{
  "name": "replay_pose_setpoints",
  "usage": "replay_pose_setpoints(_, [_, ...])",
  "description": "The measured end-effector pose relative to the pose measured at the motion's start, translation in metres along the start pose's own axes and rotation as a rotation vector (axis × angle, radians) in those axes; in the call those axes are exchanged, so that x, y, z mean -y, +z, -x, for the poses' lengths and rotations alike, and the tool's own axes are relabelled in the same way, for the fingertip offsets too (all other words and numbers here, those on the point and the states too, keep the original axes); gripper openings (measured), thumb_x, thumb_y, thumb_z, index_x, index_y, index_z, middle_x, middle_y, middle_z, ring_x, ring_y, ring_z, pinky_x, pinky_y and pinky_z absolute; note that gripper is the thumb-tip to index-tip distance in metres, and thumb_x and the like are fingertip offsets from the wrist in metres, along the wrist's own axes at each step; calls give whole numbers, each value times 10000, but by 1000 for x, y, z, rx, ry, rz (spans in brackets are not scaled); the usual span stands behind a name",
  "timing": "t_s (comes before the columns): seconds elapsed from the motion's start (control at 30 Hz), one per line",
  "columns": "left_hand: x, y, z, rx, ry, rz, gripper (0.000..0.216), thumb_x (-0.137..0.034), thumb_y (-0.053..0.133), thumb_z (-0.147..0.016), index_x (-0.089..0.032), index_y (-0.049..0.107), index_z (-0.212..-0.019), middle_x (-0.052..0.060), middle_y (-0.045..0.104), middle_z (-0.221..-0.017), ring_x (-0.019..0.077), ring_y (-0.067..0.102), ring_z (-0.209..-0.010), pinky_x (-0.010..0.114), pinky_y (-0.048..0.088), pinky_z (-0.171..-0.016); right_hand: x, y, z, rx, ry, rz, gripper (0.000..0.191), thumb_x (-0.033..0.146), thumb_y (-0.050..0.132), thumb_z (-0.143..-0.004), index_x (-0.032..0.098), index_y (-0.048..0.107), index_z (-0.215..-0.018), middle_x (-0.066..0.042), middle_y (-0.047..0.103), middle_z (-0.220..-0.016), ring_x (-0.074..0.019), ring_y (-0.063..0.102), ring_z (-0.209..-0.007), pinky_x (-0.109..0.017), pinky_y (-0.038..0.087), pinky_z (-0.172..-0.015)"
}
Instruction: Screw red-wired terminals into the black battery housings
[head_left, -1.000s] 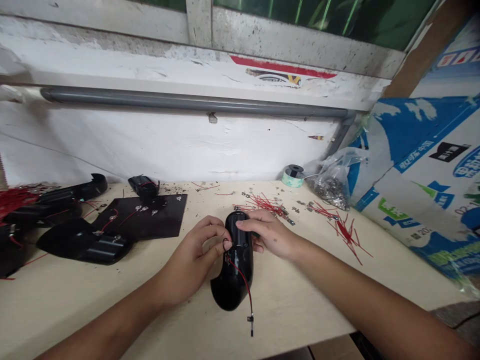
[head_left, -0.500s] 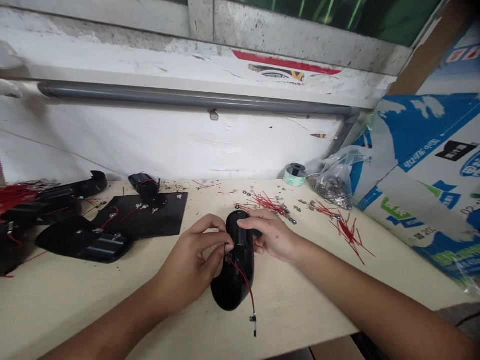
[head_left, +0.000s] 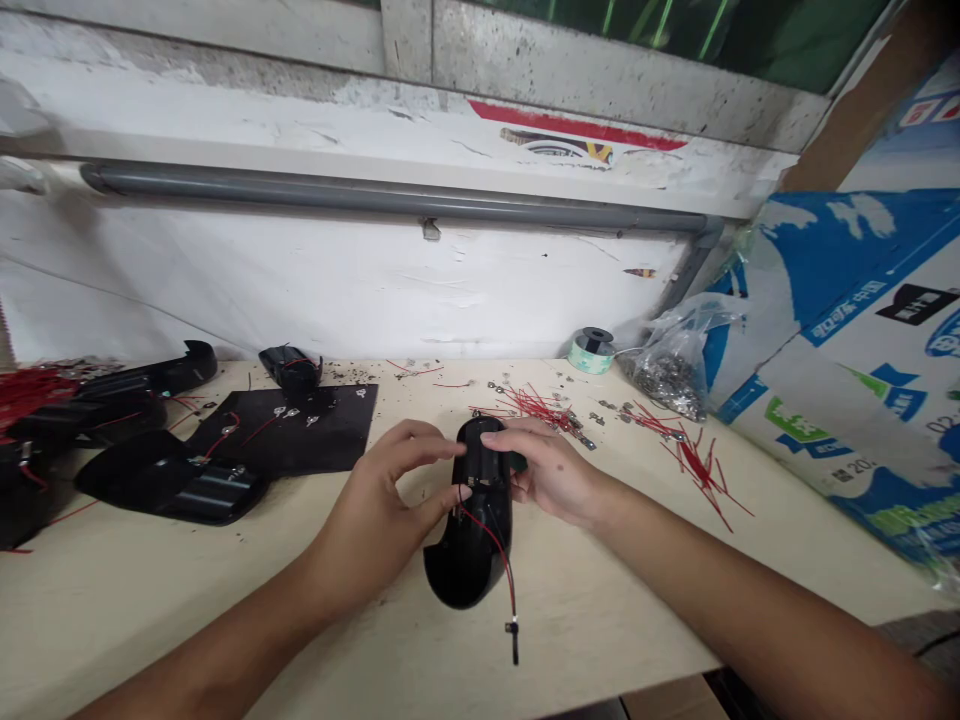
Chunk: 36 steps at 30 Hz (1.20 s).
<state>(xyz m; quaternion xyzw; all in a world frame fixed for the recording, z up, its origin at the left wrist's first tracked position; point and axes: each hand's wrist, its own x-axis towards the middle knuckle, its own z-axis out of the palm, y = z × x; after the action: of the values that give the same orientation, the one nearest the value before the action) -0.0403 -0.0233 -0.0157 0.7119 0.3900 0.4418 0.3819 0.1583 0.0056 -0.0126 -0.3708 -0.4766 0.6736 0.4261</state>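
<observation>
A curved black plastic housing stands on the pale table, held between both hands. My left hand grips its left side, thumb and forefinger pressed against the housing's upper part. My right hand holds the top right, its forefinger lying across the upper end. A red wire runs down out of the housing and ends in a small dark metal terminal lying on the table.
Several more black housings and a flat black sheet lie at the left. Loose red wires with terminals are scattered behind and to the right. A roll of tape, a clear bag of metal parts and a printed carton stand at the right.
My left fingers have shifted up along the housing's left side, forefinger now reaching over its upper end. The housing and the dangling wire moved slightly right.
</observation>
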Motion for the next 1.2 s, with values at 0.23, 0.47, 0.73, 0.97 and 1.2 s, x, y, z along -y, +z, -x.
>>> replay_pose_setpoints(0.23, [-11, -1, -5, 292, -529, 730, 403, -334, 603, -917, -205, 562, -1297, 126, 639, -1202, 213, 663, -1010, 335, 511, -866, 1, -4, 0, 116, 64, -110, 240, 356, 701, -773, 183, 551, -701, 46, 467, -531, -72, 346, -382, -219, 273, -356])
replay_pose_setpoints(0.47, [-2, 3, -7, 273, -575, 879, 273, -249, 622, -915, -163, 649, -1173, 87, 713, -1011, 154, 682, -875, 270, 520, -820, -5, 0, -6, 6, -83, -19, 296, 450, 681, -801, 188, 544, -791, 29, 496, -623, -99, 434, -435, -231, 314, -371])
replay_pose_setpoints(0.73, [-1, 6, -9, 35, -617, 808, 351, -212, 666, -879, -206, 591, -1222, 64, 710, -1049, 149, 677, -896, 264, 540, -808, -1, -3, -6, -193, -502, 457, 160, 344, 554, -914, 205, 548, -836, -23, 582, -849, -172, 547, -823, -335, 436, -773])
replay_pose_setpoints(0.97, [3, 8, -9, 68, -574, 789, 342, -283, 645, -893, -213, 568, -1219, 82, 683, -1154, 184, 669, -987, 302, 541, -835, -3, 4, -1, -84, -352, 400, 217, 298, 727, -794, 204, 656, -976, 30, 567, -677, -140, 543, -641, -291, 437, -639])
replay_pose_setpoints(1.2, [8, 9, -7, 103, -556, 716, 428, -346, 661, -878, -220, 534, -1266, 86, 671, -1192, 215, 642, -1059, 337, 509, -888, -5, 8, -1, -72, -225, 317, 204, 264, 775, -705, 178, 608, -785, 48, 555, -589, -114, 531, -556, -253, 414, -555])
